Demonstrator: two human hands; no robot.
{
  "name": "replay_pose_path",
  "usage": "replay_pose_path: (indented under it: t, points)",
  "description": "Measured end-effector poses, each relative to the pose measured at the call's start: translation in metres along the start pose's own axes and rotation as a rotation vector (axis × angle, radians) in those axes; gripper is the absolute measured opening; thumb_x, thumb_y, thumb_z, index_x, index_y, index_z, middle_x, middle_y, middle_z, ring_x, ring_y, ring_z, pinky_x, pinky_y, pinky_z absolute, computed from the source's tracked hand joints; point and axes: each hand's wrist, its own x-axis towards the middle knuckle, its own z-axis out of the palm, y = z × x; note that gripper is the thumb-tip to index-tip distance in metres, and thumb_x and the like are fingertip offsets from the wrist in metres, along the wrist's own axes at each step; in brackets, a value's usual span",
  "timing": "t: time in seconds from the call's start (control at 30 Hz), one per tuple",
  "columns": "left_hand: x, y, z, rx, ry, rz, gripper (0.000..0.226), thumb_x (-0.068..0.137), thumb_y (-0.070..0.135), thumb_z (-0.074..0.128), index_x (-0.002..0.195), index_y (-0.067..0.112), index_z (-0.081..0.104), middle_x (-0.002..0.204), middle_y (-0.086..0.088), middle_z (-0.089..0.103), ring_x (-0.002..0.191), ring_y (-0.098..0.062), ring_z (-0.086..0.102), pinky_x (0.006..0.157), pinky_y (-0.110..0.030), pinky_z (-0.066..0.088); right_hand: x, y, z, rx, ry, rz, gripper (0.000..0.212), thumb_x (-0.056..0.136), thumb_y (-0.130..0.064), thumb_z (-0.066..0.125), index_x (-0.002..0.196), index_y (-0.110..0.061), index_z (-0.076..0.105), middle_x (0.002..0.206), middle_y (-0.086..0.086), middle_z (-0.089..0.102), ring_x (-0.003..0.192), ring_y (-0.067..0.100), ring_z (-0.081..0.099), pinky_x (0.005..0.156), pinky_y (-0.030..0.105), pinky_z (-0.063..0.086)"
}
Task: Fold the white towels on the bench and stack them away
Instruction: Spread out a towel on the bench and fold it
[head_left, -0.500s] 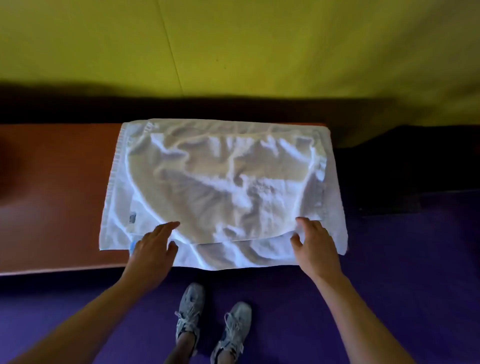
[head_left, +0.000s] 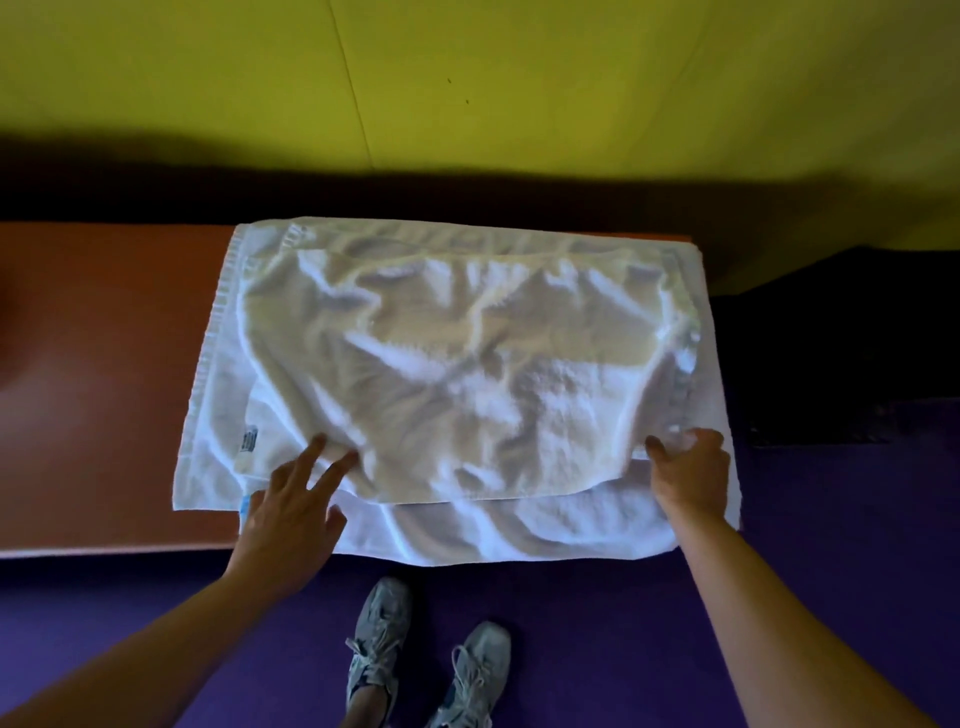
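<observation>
The towel (head_left: 457, 374) stretches long-ways between both grips: left hand (head_left: 291, 514) flat, fingers spread on it; right hand (head_left: 688, 475) pinching the upper layer's near corner.

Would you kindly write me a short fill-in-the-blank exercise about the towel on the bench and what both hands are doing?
1. The white towel lies on a bench whose top is ____ in colour.
2. The left hand rests on the towel with its fingers ____.
3. The right hand holds the towel's upper layer at its near ____ corner.
4. The person's shoes stand on a ____ floor.

Missing words: orange-brown; straight; right; purple
</observation>
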Motion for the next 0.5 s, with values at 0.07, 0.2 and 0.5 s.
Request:
replay_pose_path:
  t: [0.07, 0.2, 0.5]
  points:
    - [0.001, -0.002, -0.001, 0.013, -0.023, 0.005, 0.071, 0.092, 0.030, 0.059, 0.153, 0.045, 0.027, 0.167, 0.003, 0.008, 0.139, -0.030, 0.035, 0.099, -0.053, 0.044, 0.004, 0.001, 0.001, -0.092, -0.046, -0.006, 0.031, 0.092, -0.033, 0.069, 0.107, -0.006, 0.067, 0.115, 0.021, 0.064, 0.088, 0.033, 0.063, 0.074, 0.040, 0.054]
    - [-0.001, -0.001, -0.011, 0.031, -0.020, 0.009, 0.066, 0.095, 0.031, 0.055, 0.153, 0.045, 0.028, 0.166, 0.005, 0.012, 0.136, -0.028, 0.037, 0.103, -0.050, 0.041, -0.005, 0.002, -0.005, -0.187, -0.010, 0.017, 0.025, 0.096, -0.024, 0.061, 0.105, -0.002, 0.069, 0.107, 0.023, 0.067, 0.098, 0.041, 0.064, 0.087, 0.051, 0.054]
    - [-0.007, -0.012, -0.024, -0.039, 0.038, -0.009, 0.052, 0.092, 0.018, 0.058, 0.142, 0.029, 0.048, 0.159, 0.002, 0.029, 0.124, -0.028, 0.051, 0.092, -0.051, 0.048, -0.029, 0.022, -0.026, -0.297, 0.246, -0.076, 0.047, 0.083, -0.022, 0.075, 0.121, -0.006, 0.053, 0.124, 0.031, 0.052, 0.105, 0.049, 0.055, 0.093, 0.057, 0.043]
